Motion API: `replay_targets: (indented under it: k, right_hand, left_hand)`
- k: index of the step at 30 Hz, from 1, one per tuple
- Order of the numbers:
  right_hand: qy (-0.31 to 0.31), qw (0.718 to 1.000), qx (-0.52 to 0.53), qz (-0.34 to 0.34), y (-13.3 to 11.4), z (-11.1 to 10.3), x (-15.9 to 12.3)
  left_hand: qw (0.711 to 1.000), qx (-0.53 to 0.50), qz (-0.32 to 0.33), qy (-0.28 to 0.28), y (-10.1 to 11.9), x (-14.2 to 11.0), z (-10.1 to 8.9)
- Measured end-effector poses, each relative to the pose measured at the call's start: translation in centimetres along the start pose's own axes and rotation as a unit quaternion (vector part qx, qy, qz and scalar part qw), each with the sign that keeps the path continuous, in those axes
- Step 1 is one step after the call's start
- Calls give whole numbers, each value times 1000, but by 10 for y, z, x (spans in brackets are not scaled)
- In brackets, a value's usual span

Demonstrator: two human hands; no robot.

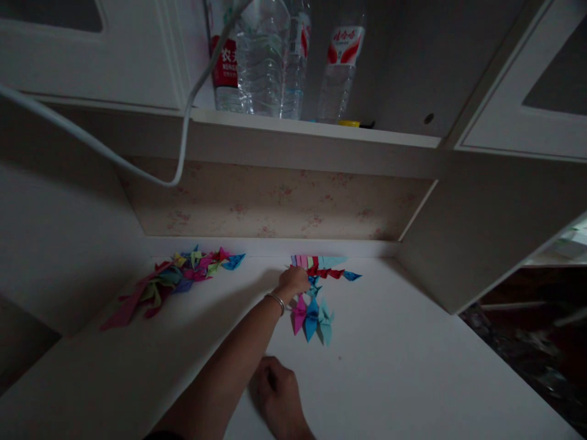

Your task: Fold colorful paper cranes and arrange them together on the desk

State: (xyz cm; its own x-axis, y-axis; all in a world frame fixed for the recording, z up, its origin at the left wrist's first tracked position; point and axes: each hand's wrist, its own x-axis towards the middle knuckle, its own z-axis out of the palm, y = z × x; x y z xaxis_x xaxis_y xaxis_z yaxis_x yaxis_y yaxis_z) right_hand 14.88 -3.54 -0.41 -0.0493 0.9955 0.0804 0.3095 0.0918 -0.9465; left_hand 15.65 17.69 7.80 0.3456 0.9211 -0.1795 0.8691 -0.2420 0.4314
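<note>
Reaching left hand (294, 281) to folded-paper rows (323, 273); fingertips hidden, cannot tell grip. Resting right hand (282, 391) nearer body, curled closed, likely leaving rows unblocked. Beside left hand, three paper cranes (312, 318) side by side, probably for separation from paper heap (170, 275) farther left.

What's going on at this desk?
Someone's left hand, bracelet on the wrist, is in among small folded-paper pieces set in rows near the back of the white surface; its fingertips are too hidden to tell whether they grip one. The right hand rests nearer, loosely curled, with nothing visible in it. A jumbled heap of similar colourful paper lies to the left. Plastic bottles stand on the shelf above.
</note>
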Motion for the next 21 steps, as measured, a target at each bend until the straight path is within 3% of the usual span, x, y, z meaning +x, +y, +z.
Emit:
replay_targets:
  k: [6, 13, 16, 21]
  right_hand:
    - [0, 1000, 17, 5, 1, -2, -2]
    - [-14, 999, 32, 16, 7, -3, -3]
    - [-18, 999, 36, 22, 8, -6, -7]
    - [-27, 999, 12, 12, 6, -9, -12]
  left_hand:
    - [992, -82, 17, 95, -19, -35, -29]
    - [973, -179, 54, 137, -66, -119, -53]
    - [968, -201, 53, 138, -80, -160, -44]
    - [965, -221, 61, 127, -84, -216, 5]
